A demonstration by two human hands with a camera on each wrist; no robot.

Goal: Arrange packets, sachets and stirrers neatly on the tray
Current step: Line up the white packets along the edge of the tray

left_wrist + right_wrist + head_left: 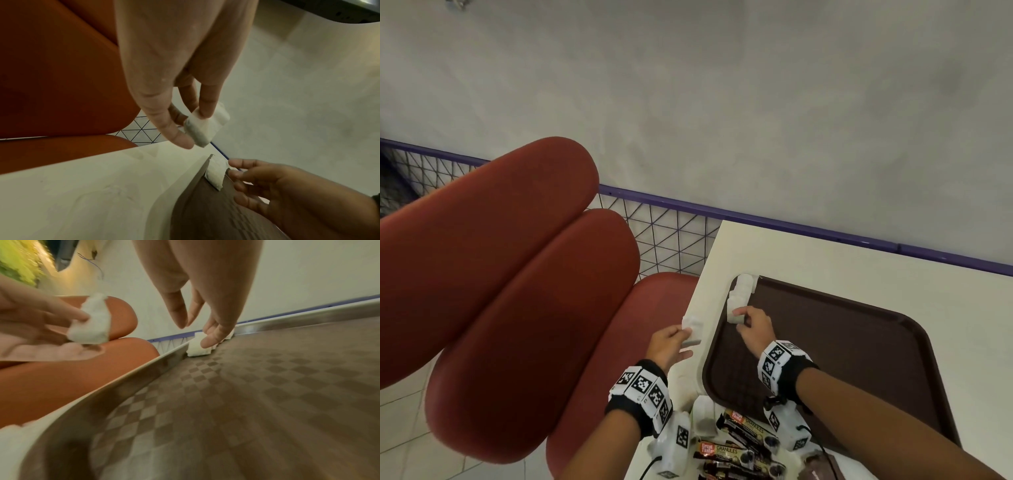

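Pinching a sachet [691, 330], the left hand [667, 346] hovers; right fingers [208, 340] press a tray [859, 346] sachet [198, 347] at ten o'clock; coffee packets [743, 442] show only overhead.

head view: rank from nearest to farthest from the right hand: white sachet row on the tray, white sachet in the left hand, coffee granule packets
1. white sachet row: along the tray's left edge, the right hand's fingertips on its near end.
2. white sachet: pinched by the left hand, just left of the tray.
3. coffee granule packets: on the table by the wrists, nearest the camera.
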